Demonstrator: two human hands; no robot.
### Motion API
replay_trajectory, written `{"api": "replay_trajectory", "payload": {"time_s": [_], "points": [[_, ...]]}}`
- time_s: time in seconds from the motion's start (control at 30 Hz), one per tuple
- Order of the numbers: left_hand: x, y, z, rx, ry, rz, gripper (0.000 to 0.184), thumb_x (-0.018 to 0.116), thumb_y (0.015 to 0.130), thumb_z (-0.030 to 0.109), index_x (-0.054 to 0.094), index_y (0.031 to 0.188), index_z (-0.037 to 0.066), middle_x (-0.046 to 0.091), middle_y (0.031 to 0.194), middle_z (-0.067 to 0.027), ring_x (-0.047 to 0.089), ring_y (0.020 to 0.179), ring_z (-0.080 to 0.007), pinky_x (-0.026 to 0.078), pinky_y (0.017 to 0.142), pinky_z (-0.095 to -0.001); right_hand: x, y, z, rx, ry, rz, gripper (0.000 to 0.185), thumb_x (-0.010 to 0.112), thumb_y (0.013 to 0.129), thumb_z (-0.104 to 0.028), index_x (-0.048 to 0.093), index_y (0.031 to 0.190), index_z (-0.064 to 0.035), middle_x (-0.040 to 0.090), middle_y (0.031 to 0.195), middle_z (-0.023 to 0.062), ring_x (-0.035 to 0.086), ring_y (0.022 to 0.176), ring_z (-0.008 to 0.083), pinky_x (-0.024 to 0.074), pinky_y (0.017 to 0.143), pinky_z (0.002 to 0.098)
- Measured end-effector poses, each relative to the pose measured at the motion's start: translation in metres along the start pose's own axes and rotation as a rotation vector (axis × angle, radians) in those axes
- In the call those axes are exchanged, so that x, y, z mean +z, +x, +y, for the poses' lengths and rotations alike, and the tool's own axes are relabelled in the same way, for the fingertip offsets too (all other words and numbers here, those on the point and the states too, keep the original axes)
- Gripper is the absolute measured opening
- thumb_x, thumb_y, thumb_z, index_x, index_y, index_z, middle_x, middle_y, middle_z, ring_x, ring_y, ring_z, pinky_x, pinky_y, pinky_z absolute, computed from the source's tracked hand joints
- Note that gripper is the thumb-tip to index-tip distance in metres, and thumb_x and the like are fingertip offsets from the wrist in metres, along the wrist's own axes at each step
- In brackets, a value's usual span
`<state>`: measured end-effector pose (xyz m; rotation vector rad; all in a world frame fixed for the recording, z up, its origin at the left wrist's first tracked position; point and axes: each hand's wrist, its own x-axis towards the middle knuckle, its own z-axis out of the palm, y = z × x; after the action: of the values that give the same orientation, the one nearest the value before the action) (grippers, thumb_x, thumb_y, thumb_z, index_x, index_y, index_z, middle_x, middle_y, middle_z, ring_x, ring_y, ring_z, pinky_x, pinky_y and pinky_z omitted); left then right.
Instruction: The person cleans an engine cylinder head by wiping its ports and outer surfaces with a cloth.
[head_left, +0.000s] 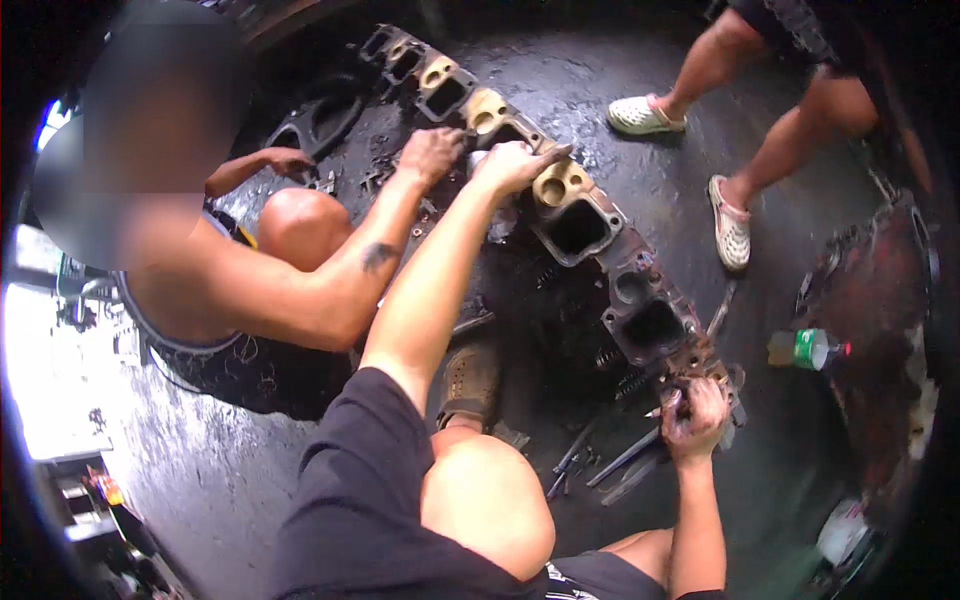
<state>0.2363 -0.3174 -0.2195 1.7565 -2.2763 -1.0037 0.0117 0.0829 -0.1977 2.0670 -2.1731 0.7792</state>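
A long greasy metal part with several square openings and yellowish patches runs diagonally across the floor. My left hand is at its upper middle, thumb stretched over the metal and the other fingers curled at the near edge around something too hidden to name. At the lower right end, my right hand has its fingers closed around a small dark thing that I cannot make out, close against the metal. Just left of my left hand, a co-worker's closed hand is at the same part.
The co-worker crouches at the left. Another person's legs, in pale clogs, stand at the upper right. Metal rods and springs lie near my right hand. A green-labelled bottle lies farther right, beside a rusty brown surface.
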Motion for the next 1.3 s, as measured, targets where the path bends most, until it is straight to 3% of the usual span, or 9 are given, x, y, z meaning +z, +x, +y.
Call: {"api": "replay_trajectory", "payload": {"time_s": [0.07,0.3,0.33,0.43,0.67,0.93,1.07,1.1,1.3], "points": [[-0.006,-0.007,-0.002,0.082,-0.007,-0.018,0.107,0.038,0.079,0.09,0.068,0.104,-0.009,0.067,0.111,-0.0321,0.066,0.109,-0.0413,0.048,0.097,-0.0443,0.002,0.001,-0.001,-0.062,-0.027,0.045,0.012,0.063,0.076,-0.012,0.061,0.08,-0.0008,0.063,0.079,0.0151,0.062,0.078,0.0354,0.047,0.078,0.0442],[0.011,-0.027,-0.026,0.084,-0.297,0.107,0.085,0.034,0.098,0.071,0.057,0.135,-0.002,0.058,0.136,-0.0263,0.054,0.13,-0.0361,0.036,0.111,-0.0393,-0.001,0.002,-0.002,-0.024,0.027,0.076,0.009,0.063,0.075,-0.01,0.06,0.078,-0.0026,0.061,0.076,0.0138,0.061,0.074,0.0352,0.0475,0.076,0.0441],[0.015,-0.017,-0.029,0.168,-0.256,0.192,0.101,0.027,0.09,0.082,0.064,0.119,-0.007,0.067,0.113,-0.0325,0.062,0.116,-0.0423,0.045,0.099,-0.0456,0.0,0.007,-0.003,-0.015,0.043,0.071,0.009,0.063,0.075,-0.01,0.061,0.079,-0.0029,0.061,0.076,0.0136,0.061,0.074,0.0351,0.0475,0.076,0.0439],[-0.001,0.0,0.003,-0.037,-0.261,-0.091,0.105,0.025,0.09,0.083,0.061,0.123,-0.011,0.063,0.118,-0.0365,0.059,0.121,-0.0447,0.043,0.105,-0.0469,-0.005,0.006,-0.005,-0.019,0.049,0.024,0.01,0.064,0.074,-0.011,0.063,0.082,-0.0031,0.064,0.079,0.013,0.062,0.076,0.0338,0.0474,0.076,0.043],[0.003,-0.051,-0.008,0.05,-0.163,0.159,0.088,0.038,0.091,0.078,0.061,0.129,0.002,0.064,0.122,-0.0302,0.06,0.12,-0.0406,0.044,0.104,-0.0471,-0.002,0.001,-0.004,-0.003,0.005,0.024,0.012,0.063,0.075,-0.011,0.062,0.082,-0.0017,0.062,0.077,0.014,0.06,0.076,0.0351,0.0458,0.075,0.0444],[0.018,-0.012,-0.003,0.033,-0.102,0.216,0.098,0.033,0.089,0.082,0.062,0.125,-0.005,0.063,0.122,-0.0326,0.058,0.122,-0.0433,0.044,0.104,-0.0488,-0.003,0.003,-0.003,-0.027,-0.014,0.034,0.014,0.064,0.076,-0.014,0.062,0.082,-0.0015,0.062,0.078,0.0148,0.06,0.075,0.0352,0.0459,0.074,0.0449],[0.031,-0.028,-0.015,0.152,-0.051,0.395,0.069,0.051,0.094,0.061,0.065,0.117,-0.002,0.068,0.109,-0.0287,0.064,0.108,-0.0445,0.048,0.096,-0.0479,0.004,-0.002,0.004,-0.008,0.027,0.064,0.014,0.064,0.076,-0.014,0.062,0.081,-0.0012,0.062,0.078,0.0152,0.059,0.075,0.0353,0.0459,0.074,0.0455],[0.039,-0.028,-0.025,0.246,-0.03,0.499,0.046,0.056,0.095,0.04,0.065,0.113,-0.002,0.068,0.105,-0.0262,0.063,0.105,-0.044,0.048,0.094,-0.0488,0.003,0.0,0.003,-0.032,0.029,0.087,0.014,0.064,0.077,-0.014,0.062,0.082,-0.0012,0.061,0.077,0.0145,0.059,0.074,0.0348,0.0458,0.073,0.045],[0.051,-0.051,-0.038,0.351,-0.049,0.73,0.04,0.061,0.086,0.01,0.062,0.125,0.003,0.054,0.127,-0.0214,0.051,0.122,-0.0403,0.044,0.104,-0.0469,-0.002,0.003,-0.004,-0.023,0.004,0.062,0.01,0.063,0.077,-0.011,0.061,0.08,-0.002,0.06,0.076,0.0132,0.059,0.072,0.0336,0.0455,0.071,0.0435]]}}
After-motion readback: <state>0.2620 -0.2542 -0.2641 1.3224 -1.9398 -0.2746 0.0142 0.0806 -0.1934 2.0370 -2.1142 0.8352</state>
